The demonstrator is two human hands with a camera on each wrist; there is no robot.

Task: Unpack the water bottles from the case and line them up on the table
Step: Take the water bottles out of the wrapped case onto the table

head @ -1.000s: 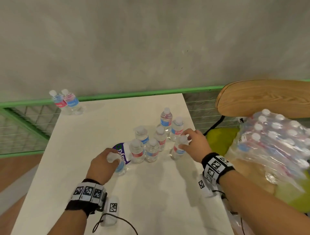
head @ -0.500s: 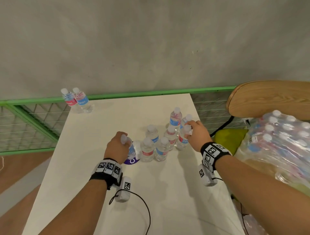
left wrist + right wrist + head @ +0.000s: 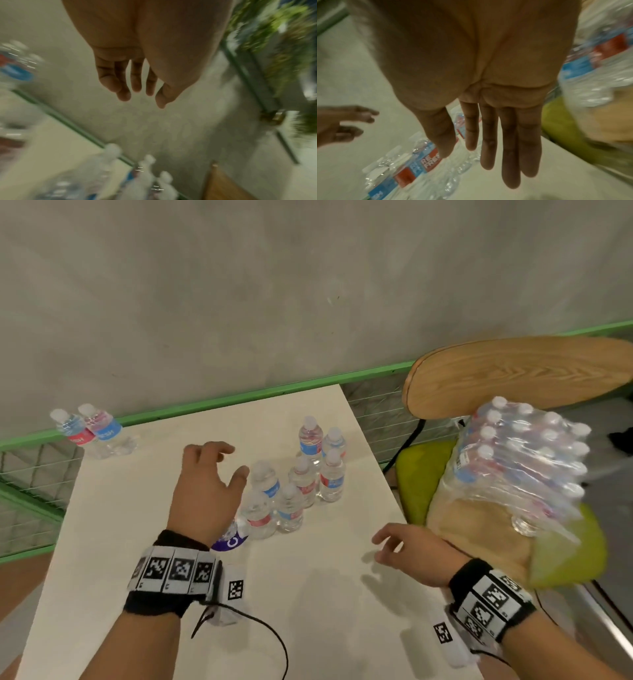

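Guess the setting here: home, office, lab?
Probably a casual office or lab corner, not certain: a plain white table against a bare concrete wall, a green wire-mesh railing, and a wooden-backed chair holding the shrink-wrapped bottle case.

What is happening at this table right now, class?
A person is unpacking small water bottles onto a white table. Both the left hand and the right hand are open and hold nothing. A cluster of bottles stands upright near the middle of the table, and two more bottles stand at the far left corner. The plastic-wrapped case, still holding many bottles, lies on a chair to the right.
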